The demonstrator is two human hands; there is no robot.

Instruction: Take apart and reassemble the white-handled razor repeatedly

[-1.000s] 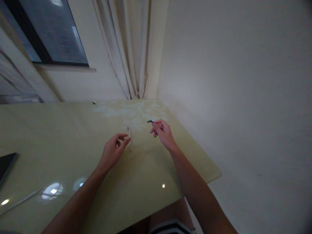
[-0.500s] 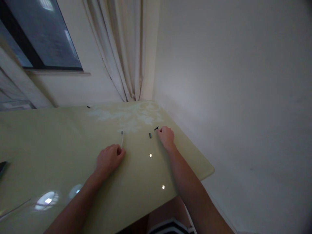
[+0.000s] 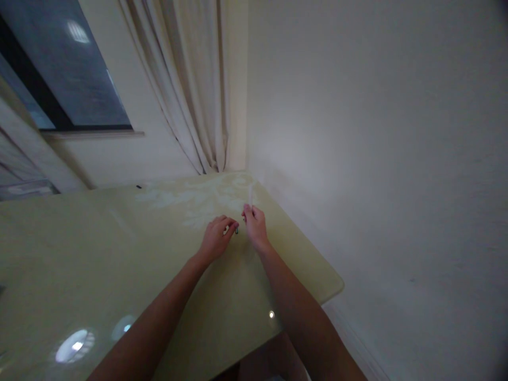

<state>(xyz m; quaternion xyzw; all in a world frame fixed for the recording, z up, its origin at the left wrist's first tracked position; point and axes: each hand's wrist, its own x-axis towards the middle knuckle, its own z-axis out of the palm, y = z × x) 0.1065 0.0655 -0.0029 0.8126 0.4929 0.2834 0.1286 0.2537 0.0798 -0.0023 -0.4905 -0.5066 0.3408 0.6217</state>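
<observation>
My left hand [image 3: 217, 238] is closed in a pinch over the table, and a small dark piece [image 3: 237, 230] shows at its fingertips. Just right of it, my right hand [image 3: 255, 225] is closed too. A slim whitish stick [image 3: 251, 193] rises from its fingers, blurred and pale against the table. A tiny dark bit [image 3: 243, 219] shows beneath the right fingertips; its kind is too small to make out. The two hands are close together but apart.
The pale yellow-green glossy table [image 3: 301, 275] has a rounded corner at right, beside a bare wall [image 3: 357, 159]. A small black object [image 3: 138, 186] lies near its back edge. Curtains [image 3: 190, 95] and a window [image 3: 79, 69] are behind.
My left hand has moved right and forward to the small dark piece. The whitish stick, earlier in my left hand, now shows at my right hand, which has shifted slightly left.
</observation>
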